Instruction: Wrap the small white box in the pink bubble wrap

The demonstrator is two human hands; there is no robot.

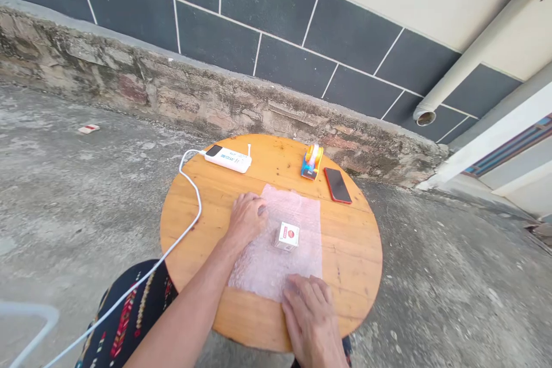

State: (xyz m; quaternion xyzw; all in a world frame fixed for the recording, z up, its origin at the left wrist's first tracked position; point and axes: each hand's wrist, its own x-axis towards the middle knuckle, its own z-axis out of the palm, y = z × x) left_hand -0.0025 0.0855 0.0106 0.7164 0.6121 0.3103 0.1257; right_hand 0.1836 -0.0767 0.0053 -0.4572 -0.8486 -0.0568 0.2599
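A pinkish, see-through sheet of bubble wrap (302, 213) lies flat on a round wooden table (349, 247). On the middle of the sheet stands a small white box (287, 236) with red print on its top. My left hand (248, 217) is at the sheet's upper left edge, its fingers curled in and closed on the wrap. Down at the front right edge, my right hand (309, 310) has bent fingers pressed together on the sheet's border. Both hands are apart from the box. The right fingertips are partly hidden.
Toward the table's far side lie a white power bank-like device (228, 159), a colourful tape dispenser (311, 162) and a red-edged phone (338, 185). A white cable (196, 190) runs from the device over the table's left edge. Behind stands a tiled wall (276, 17).
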